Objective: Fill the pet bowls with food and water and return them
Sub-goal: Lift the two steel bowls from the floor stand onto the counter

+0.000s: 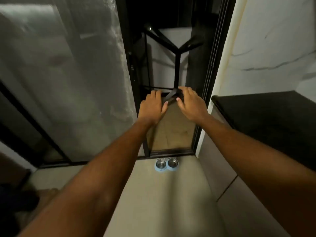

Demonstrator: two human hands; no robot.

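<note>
Two small steel pet bowls, the left bowl (160,163) and the right bowl (172,163), sit side by side in a light blue holder (166,169) on the floor, right against the black sill of a doorway. Both look empty. My left hand (152,106) and my right hand (191,104) are stretched out in front of me at arm's length, palms down, fingers apart, holding nothing. They hover well above the bowls and are not touching them.
A sliding glass door (65,79) stands to the left, with a dark opening beyond it where a black metal frame (177,65) stands. A dark countertop (266,115) over grey cabinets runs along the right. Pale floor (167,202) leads to the bowls.
</note>
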